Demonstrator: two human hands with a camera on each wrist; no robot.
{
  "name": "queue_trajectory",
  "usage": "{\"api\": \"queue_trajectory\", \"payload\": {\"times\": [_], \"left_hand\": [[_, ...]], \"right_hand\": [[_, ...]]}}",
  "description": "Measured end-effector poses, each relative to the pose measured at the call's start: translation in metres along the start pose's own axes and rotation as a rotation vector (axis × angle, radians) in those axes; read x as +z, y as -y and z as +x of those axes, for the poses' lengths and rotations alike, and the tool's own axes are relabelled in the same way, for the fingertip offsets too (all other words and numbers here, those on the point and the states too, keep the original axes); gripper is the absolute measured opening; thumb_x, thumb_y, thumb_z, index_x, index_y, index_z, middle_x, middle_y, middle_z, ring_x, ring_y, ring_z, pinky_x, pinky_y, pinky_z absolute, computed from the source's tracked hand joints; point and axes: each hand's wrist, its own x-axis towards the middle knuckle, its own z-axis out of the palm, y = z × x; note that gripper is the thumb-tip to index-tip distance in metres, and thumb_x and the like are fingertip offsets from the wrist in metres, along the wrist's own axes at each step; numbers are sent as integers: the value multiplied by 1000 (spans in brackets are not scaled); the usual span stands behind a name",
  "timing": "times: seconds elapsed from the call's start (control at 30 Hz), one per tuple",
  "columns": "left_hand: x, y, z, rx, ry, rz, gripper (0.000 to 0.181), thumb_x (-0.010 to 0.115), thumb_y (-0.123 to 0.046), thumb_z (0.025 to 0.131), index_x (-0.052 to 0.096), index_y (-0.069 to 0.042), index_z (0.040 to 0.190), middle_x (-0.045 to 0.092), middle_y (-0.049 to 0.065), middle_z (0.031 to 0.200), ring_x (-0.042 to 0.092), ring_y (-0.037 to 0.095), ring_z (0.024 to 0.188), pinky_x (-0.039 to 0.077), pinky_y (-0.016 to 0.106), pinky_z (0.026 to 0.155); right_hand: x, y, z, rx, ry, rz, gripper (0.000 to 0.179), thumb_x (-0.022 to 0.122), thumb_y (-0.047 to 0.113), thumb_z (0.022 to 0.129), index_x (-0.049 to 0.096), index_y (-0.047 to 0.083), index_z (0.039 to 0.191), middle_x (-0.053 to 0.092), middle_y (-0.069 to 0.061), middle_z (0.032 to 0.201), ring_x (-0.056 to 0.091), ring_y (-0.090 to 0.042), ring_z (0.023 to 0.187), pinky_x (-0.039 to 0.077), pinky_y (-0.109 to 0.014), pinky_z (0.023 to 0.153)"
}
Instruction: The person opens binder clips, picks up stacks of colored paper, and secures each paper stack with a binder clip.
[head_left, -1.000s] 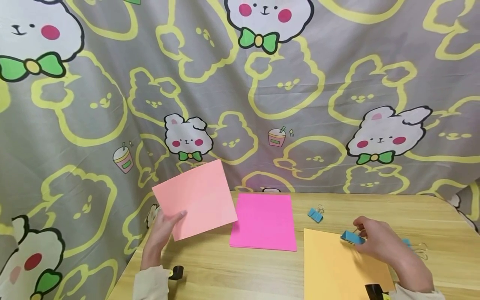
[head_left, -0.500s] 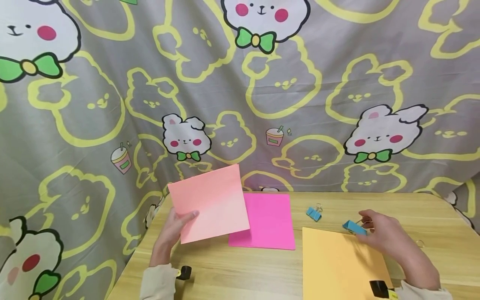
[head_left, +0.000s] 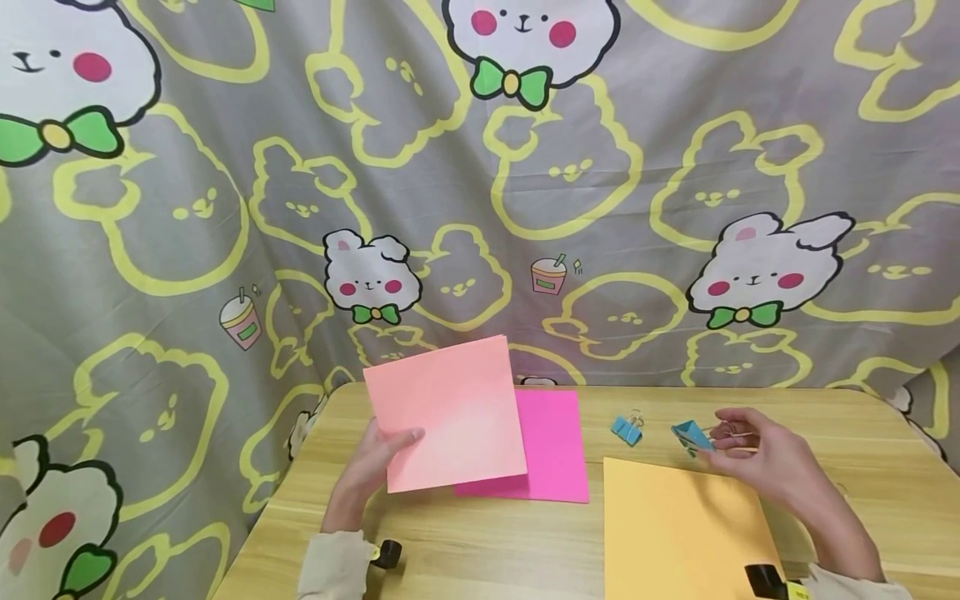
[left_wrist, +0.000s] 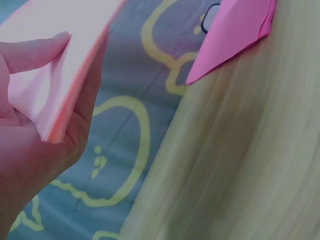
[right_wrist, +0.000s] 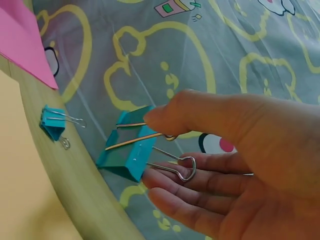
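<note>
My left hand [head_left: 375, 458] pinches a stack of light pink paper [head_left: 450, 417] by its lower left corner, thumb on the front face and fingers behind. In the left wrist view the stack's edge shows some thickness [left_wrist: 75, 95]. The paper is held up and tilted, overlapping a bright pink stack [head_left: 555, 450] on the table in the head view. My right hand [head_left: 772, 462] holds a blue binder clip [right_wrist: 131, 150] between thumb and fingers, its wire handles toward the palm. Below that hand lies a yellow-orange sheet stack [head_left: 675, 533], partly covered by the wrist.
A second blue binder clip [head_left: 627, 429] lies on the wooden table [head_left: 525, 542], behind the yellow-orange paper. Part of another clip's wire handle shows beyond the right wrist. A grey patterned curtain [head_left: 450, 192] hangs along the table's back edge.
My left hand has carried the light pink paper rightward, so it overlaps more of the bright pink stack. My right hand has moved slightly up and turned the binder clip it holds.
</note>
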Motion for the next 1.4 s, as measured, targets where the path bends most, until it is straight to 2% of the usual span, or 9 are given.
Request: {"api": "queue_trajectory", "payload": {"times": [0.13,0.27,0.4,0.53,0.73,0.87,1.0,1.23,1.4], "left_hand": [[7,1,1,-14,40,-13,44,68,-2,95,47,2,133,65,11,114,65,23,98,56,38,84],[13,4,3,-27,42,-25,40,68,-2,95,49,2,130,66,10,111,66,23,95,56,37,82],[21,5,4,-9,58,-20,37,67,-2,96,51,3,129,67,11,109,68,23,93,57,37,81],[28,8,6,1,91,-16,37,67,-1,95,51,4,128,67,10,108,65,22,94,55,36,84],[42,11,8,8,110,-5,39,69,0,93,52,2,129,66,7,111,61,20,97,52,34,87],[49,12,8,-2,133,-42,39,68,2,93,52,1,129,67,9,111,64,21,97,54,36,85],[55,15,9,-9,144,-61,39,68,3,92,52,1,128,68,10,110,65,22,96,55,38,84],[63,15,9,-6,149,-54,46,71,-1,91,53,-1,133,67,10,117,60,22,103,50,37,93],[68,15,9,-7,167,-45,47,72,-1,91,53,1,134,67,9,116,60,21,101,51,36,92]], "right_hand": [[3,-3,1,11,-2,83,62,81,23,91,52,-11,134,69,-24,117,65,5,86,57,-23,70],[11,-8,4,4,13,220,58,77,18,94,50,-11,137,69,-23,119,66,5,91,58,-24,73],[19,-10,8,-14,25,357,51,75,9,95,50,-13,135,72,-12,115,70,-1,93,58,-25,75],[24,-9,10,-16,53,451,45,73,7,96,53,-10,132,74,1,112,71,-5,95,58,-25,78],[26,-1,9,46,100,457,53,70,23,100,51,-3,141,73,-1,119,70,-5,103,57,-26,84],[26,4,9,55,136,449,59,66,28,102,47,-6,146,73,-6,120,71,-13,105,56,-28,86],[31,8,10,29,157,470,56,64,26,103,48,-9,144,73,-9,119,72,-23,105,56,-31,88],[41,11,12,-19,188,495,51,63,24,104,50,-9,141,73,-12,118,72,-25,106,57,-32,88],[47,13,13,-62,194,506,49,61,21,105,50,-11,141,73,-13,117,72,-26,104,57,-33,88]]}}
